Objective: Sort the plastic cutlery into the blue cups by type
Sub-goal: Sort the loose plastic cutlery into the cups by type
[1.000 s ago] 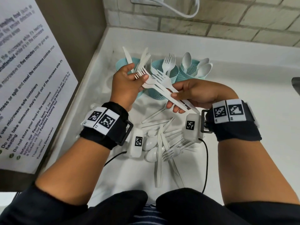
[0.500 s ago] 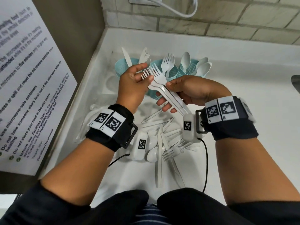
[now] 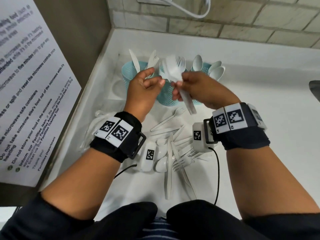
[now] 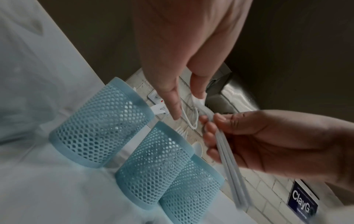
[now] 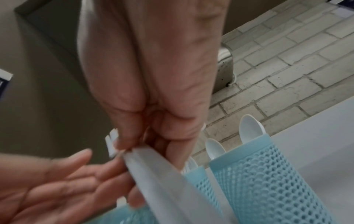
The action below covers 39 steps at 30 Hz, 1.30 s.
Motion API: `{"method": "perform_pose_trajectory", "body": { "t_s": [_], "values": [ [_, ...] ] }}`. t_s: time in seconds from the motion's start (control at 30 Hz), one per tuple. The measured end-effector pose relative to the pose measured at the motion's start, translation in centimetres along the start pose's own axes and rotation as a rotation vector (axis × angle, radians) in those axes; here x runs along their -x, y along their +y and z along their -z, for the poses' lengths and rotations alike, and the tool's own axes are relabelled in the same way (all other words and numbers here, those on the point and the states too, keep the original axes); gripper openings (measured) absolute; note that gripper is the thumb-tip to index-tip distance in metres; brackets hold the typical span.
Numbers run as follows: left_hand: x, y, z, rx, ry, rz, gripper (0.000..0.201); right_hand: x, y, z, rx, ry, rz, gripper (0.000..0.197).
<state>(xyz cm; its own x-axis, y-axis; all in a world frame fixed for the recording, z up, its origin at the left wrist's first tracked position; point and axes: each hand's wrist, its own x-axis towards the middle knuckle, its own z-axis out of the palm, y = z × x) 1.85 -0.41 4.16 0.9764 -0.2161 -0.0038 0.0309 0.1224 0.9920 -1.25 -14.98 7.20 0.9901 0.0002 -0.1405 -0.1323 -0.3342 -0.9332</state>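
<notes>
Three blue mesh cups stand at the back of the white counter: the knife cup point(image 3: 128, 75), the fork cup point(image 3: 166, 97) and the spoon cup point(image 3: 206, 66). My right hand point(image 3: 180, 84) grips a bundle of white forks point(image 3: 171, 71) by the handles, tines up and blurred, just over the fork cup. In the right wrist view the fork handles point(image 5: 162, 181) run down from my curled fingers. My left hand point(image 3: 155, 78) is beside the tines with its fingers loosely spread; one fingertip point(image 4: 199, 94) seems to touch a fork head. Loose cutlery point(image 3: 173, 153) lies in a pile under my wrists.
A printed notice point(image 3: 26, 101) covers the dark surface on the left. A brick wall with a socket and white cable point(image 3: 190, 13) closes the back. A crumpled clear bag point(image 3: 98, 122) lies left of the pile. A dark metal edge point(image 3: 315, 89) shows at far right.
Both hands moved away from me toward the fork cup. The fork bundle tipped from slanted to nearly upright. My left hand stopped pinching the tines and opened.
</notes>
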Motion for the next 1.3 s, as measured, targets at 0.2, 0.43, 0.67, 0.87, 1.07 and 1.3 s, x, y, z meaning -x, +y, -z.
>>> {"method": "perform_pose_trajectory", "body": {
  "t_s": [0.2,0.43,0.67,0.87,1.07,1.3],
  "values": [
    [0.2,-0.8,1.4,-0.353,-0.156,0.099,0.026,-2.4,-1.2,2.4,-0.491,0.556,0.446,0.012],
    [0.6,-1.6,2.8,-0.996,-0.217,0.175,0.034,-4.8,0.2,-0.3,-0.448,0.587,0.294,0.023],
    [2.0,-2.0,3.0,-1.355,-0.376,0.298,0.043,-5.6,1.6,-0.7,-0.305,0.567,0.152,0.027],
    [2.9,-1.4,2.5,-1.502,-0.502,0.352,0.055,-5.2,2.1,-0.2,-0.182,0.484,0.121,0.028],
    [3.9,-1.7,2.7,-1.523,-0.708,0.396,0.094,-3.9,-0.6,0.4,0.227,0.560,0.170,0.030],
    [6.8,-3.1,0.6,-1.538,-0.758,0.448,0.136,-0.2,-2.0,3.0,1.026,-0.066,-0.458,0.054]
  ]
}}
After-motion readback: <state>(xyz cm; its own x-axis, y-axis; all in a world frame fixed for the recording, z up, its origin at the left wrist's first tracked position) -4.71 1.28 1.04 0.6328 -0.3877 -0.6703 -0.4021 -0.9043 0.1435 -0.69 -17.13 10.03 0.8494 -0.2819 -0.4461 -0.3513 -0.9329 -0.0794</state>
